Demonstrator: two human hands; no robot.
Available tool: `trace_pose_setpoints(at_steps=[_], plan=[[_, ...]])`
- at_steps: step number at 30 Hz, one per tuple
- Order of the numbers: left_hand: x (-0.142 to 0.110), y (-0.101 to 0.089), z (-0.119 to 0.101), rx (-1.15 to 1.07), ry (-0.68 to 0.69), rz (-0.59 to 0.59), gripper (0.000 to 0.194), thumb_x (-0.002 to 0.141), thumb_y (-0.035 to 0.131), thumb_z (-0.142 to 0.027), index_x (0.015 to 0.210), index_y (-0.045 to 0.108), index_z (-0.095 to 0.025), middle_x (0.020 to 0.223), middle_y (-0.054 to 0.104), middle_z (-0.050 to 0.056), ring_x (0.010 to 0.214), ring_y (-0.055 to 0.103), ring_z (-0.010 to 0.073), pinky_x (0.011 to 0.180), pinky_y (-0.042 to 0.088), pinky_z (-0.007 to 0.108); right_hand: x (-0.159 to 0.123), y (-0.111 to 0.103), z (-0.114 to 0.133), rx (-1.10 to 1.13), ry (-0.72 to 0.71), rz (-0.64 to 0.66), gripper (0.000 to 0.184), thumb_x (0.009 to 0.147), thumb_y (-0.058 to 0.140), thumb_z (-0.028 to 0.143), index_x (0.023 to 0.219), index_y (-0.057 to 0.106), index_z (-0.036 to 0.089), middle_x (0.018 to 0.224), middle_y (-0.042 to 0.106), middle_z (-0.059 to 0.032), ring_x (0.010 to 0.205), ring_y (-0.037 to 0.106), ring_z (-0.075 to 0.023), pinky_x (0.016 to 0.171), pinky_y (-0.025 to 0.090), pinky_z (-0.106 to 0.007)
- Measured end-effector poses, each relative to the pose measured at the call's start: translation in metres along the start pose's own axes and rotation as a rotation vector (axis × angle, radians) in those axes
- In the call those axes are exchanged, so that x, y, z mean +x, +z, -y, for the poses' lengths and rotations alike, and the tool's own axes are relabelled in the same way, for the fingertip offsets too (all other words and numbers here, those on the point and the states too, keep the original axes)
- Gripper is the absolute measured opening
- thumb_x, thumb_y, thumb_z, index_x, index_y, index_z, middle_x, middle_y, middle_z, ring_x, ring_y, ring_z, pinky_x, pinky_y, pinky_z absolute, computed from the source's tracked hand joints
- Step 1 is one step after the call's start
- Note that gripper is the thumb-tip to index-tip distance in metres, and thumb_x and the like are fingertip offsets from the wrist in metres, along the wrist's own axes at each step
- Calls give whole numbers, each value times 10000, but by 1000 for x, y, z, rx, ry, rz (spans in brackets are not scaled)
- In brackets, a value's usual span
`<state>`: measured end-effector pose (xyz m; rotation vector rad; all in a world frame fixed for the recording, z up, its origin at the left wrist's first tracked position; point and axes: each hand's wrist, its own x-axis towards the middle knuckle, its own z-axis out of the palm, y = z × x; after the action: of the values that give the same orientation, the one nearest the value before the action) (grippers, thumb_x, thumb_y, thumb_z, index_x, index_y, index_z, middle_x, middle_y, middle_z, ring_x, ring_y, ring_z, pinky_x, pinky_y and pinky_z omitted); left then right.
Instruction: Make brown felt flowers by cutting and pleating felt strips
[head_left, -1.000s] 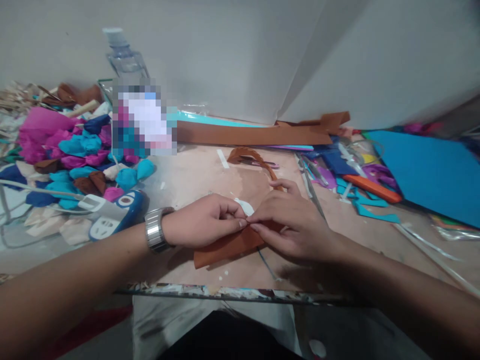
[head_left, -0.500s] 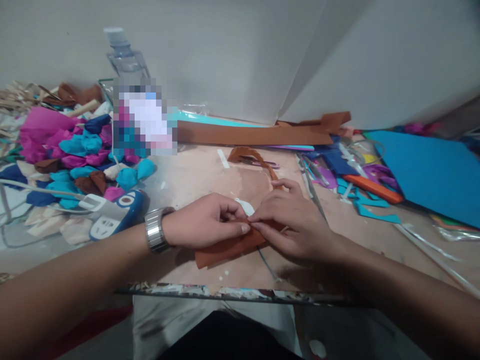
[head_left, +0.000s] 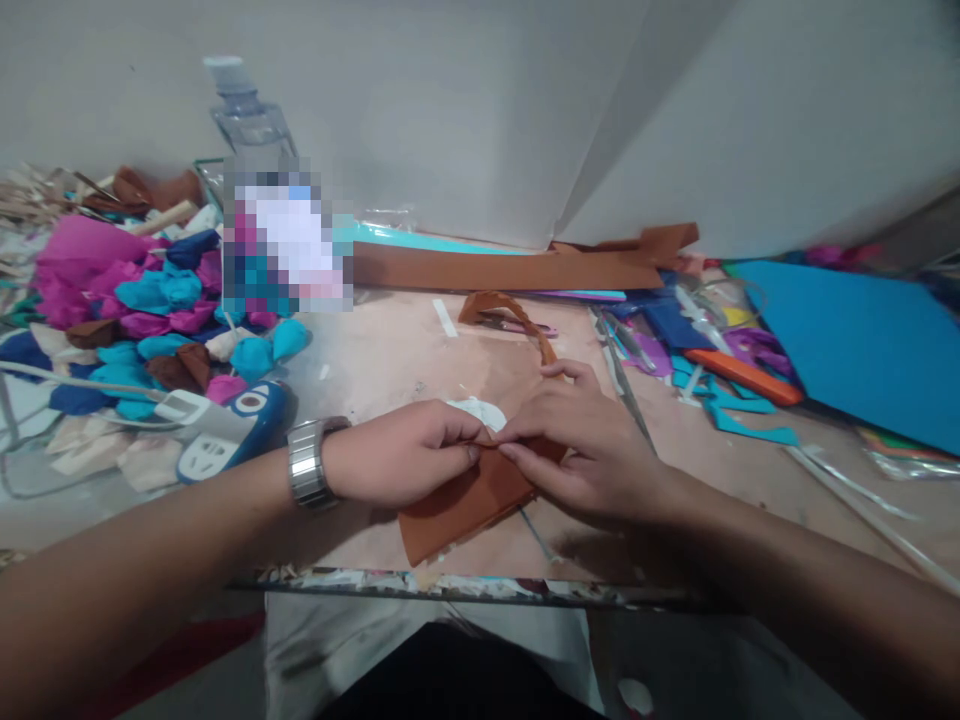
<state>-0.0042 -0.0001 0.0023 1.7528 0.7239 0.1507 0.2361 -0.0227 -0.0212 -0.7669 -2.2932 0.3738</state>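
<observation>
A brown sheet (head_left: 469, 505), paper or thin foam by its look, lies tilted between my hands near the table's front edge. Its upper edge is pinched by my left hand (head_left: 409, 450), closed with thumb against fingers. My right hand (head_left: 592, 440) is closed on the same edge, its fingertips almost touching those of the left. Behind the pinch shows a white piece (head_left: 480, 411), partly hidden by the fingers. A curled brown strip (head_left: 525, 322) runs down to my right hand's raised finger; whether it is held there I cannot tell. Beneath the strip lie small scissors or tweezers (head_left: 517, 325).
At left are crumpled coloured paper pieces (head_left: 161, 290), a blue-white glue gun (head_left: 232, 430) with its cord, and a clear bottle (head_left: 255, 125). A long brown strip (head_left: 495, 268) lies at the back. An orange cutter (head_left: 742, 375) and blue sheet (head_left: 862, 340) are on the right.
The brown sheet's lower edge has swung down toward me, showing more of its face. My left fingers have shifted slightly left, and more of the white piece shows.
</observation>
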Motion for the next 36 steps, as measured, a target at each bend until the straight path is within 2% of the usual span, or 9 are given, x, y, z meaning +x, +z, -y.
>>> trace_pose_setpoints(at_steps=[3,7,11,13,17,21,26,31,36], plan=[[-1,-1,1,-129,-76,54,110,888,486,-153,848,586,-178,701,489,-49,626,412,112,602,357,245,-1,0,-2,-24,-46,-16,110,972,684,169,1019,747,246,832,766,3,787,706,-159,1048,369,-470],[0,-3,2,-276,-127,94,216,806,467,-129,929,639,-178,741,535,-31,645,432,126,612,376,251,-1,0,-3,-70,-156,-29,169,964,685,145,1066,740,269,841,792,22,802,712,-168,1047,372,-480],[1,-3,1,-312,-127,125,196,823,505,-163,956,649,-181,742,528,-36,640,411,122,609,362,246,0,-1,-2,-82,-187,-15,184,964,674,151,1077,733,283,854,807,30,794,712,-170,1051,378,-478],[1,-3,1,-250,-82,137,119,904,541,-224,927,645,-171,745,513,-37,656,403,115,625,354,243,0,-1,-1,-78,-170,-20,162,968,667,154,1063,729,271,839,796,25,782,710,-166,1053,380,-477],[1,-1,4,-54,-23,63,324,1018,547,-402,813,600,-157,679,445,-45,622,361,103,581,314,237,1,-1,0,-44,-82,-3,99,984,663,199,1031,730,255,802,752,16,753,700,-154,1061,371,-469],[0,3,2,131,21,-22,384,1052,493,-413,818,644,-150,669,489,-32,630,403,110,585,327,237,0,0,0,-8,-39,17,77,981,661,209,991,725,250,817,759,11,774,707,-156,1079,360,-461],[0,6,-3,316,85,-115,355,1068,474,-369,890,692,-153,743,608,-4,665,483,118,639,362,250,-1,1,-1,-21,-32,1,80,985,659,204,957,724,241,811,749,8,770,697,-156,1080,359,-464],[0,4,-3,185,77,-100,292,1042,478,-290,816,611,-162,729,569,-21,681,481,118,663,374,246,0,0,0,-39,-48,-25,82,979,676,191,998,732,247,802,757,9,751,701,-155,1082,376,-472],[1,1,-1,-97,-16,11,236,990,470,-260,944,679,-159,777,563,-19,723,467,133,713,405,259,-2,1,-1,-63,-106,-44,147,955,674,166,1031,737,275,860,793,19,771,728,-162,1098,369,-485]])
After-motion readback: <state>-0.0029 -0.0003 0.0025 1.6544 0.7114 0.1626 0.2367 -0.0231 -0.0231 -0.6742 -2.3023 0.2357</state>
